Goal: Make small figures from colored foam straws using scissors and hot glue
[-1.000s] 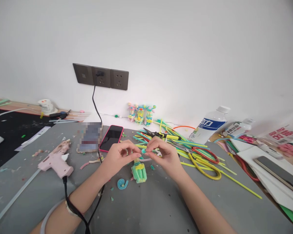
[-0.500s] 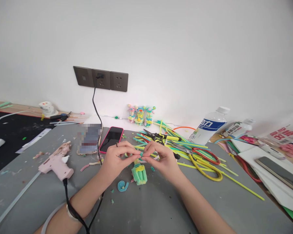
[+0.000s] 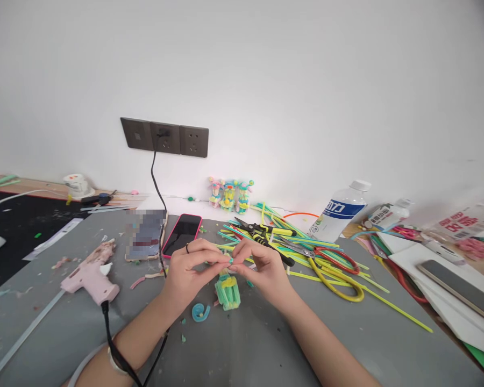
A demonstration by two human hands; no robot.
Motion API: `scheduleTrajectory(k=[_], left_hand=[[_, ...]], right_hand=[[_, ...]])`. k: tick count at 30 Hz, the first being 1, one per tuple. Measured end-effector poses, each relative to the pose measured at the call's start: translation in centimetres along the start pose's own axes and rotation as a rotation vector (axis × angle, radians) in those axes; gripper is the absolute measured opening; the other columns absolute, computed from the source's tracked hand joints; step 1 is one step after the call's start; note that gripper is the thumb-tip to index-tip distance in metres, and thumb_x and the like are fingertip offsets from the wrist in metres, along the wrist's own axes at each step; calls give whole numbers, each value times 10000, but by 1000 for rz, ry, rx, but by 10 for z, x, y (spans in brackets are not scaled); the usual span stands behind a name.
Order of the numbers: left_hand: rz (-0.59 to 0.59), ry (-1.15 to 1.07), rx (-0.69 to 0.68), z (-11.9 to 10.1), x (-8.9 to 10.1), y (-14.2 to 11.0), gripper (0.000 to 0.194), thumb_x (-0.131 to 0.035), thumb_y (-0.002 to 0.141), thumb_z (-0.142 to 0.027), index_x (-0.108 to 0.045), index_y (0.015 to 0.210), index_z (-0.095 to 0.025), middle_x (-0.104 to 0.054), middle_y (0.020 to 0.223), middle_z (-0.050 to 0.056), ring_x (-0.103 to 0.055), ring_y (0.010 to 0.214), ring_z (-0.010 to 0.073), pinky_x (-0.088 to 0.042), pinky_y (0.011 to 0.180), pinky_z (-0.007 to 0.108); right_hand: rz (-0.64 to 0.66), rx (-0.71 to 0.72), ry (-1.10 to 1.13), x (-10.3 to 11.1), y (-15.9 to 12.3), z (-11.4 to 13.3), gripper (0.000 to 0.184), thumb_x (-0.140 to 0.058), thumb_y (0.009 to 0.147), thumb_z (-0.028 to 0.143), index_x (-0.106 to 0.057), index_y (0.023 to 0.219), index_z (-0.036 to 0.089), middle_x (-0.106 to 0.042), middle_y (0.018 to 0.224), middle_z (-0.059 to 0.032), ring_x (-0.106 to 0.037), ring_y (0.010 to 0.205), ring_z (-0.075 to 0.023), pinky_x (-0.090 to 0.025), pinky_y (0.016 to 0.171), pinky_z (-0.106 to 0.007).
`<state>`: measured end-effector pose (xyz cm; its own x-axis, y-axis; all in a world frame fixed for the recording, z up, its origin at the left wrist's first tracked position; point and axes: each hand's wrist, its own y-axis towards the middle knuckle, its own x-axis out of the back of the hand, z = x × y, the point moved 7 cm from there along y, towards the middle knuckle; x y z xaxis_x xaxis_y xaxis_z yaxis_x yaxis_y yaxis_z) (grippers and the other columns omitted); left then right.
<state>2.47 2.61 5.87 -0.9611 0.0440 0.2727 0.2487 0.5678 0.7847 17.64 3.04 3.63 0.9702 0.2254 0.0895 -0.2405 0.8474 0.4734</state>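
Observation:
Fingertips of my left hand point(image 3: 193, 266) and my right hand point(image 3: 262, 266) meet in a pinch on a small teal piece point(image 3: 230, 260), mostly covered by the fingers. Its exact kind is too small to make out. Just below the hands lies a green and yellow fuzzy figure point(image 3: 228, 293), apparently made of pipe cleaners, its upper part partly hidden. A blue coil point(image 3: 200, 312) rests on the grey mat to its left. Behind the hands, three small colourful figures point(image 3: 229, 196) stand against the wall.
A pink glue gun point(image 3: 91, 279) lies at left, its black cord passing my left forearm. Two phones lie behind my left hand, one pink-edged point(image 3: 183, 235). Pliers point(image 3: 262, 231), scissors point(image 3: 339, 269) and pipe cleaners point(image 3: 403, 309) cover the right, near a bottle point(image 3: 341, 212).
Both hands still pinch the teal piece together, with the fingers shifted slightly. The whole view has tipped a little, so the wall and back items sit lower.

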Motion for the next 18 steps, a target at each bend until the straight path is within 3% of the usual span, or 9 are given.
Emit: scheduleTrajectory(k=[5, 18], left_hand=[[34, 86, -93, -6, 0, 1, 102, -679, 864, -114, -743, 865, -193, -699, 776, 39, -687, 685, 140, -570, 616, 229], [36, 109, -125, -9, 1, 0, 105, -648, 895, -143, -733, 889, -205, -694, 786, 32, -686, 690, 136, -562, 590, 211]], right_hand=[[14, 3, 11, -1, 0, 1, 91, -758, 833, 200, -698, 767, 216, -673, 755, -7, -599, 730, -158, -450, 698, -292], [-45, -14, -44, 1, -1, 1, 202, -805, 791, 298, -653, 687, 216, -673, 719, 11, -595, 696, -155, -420, 715, -311]])
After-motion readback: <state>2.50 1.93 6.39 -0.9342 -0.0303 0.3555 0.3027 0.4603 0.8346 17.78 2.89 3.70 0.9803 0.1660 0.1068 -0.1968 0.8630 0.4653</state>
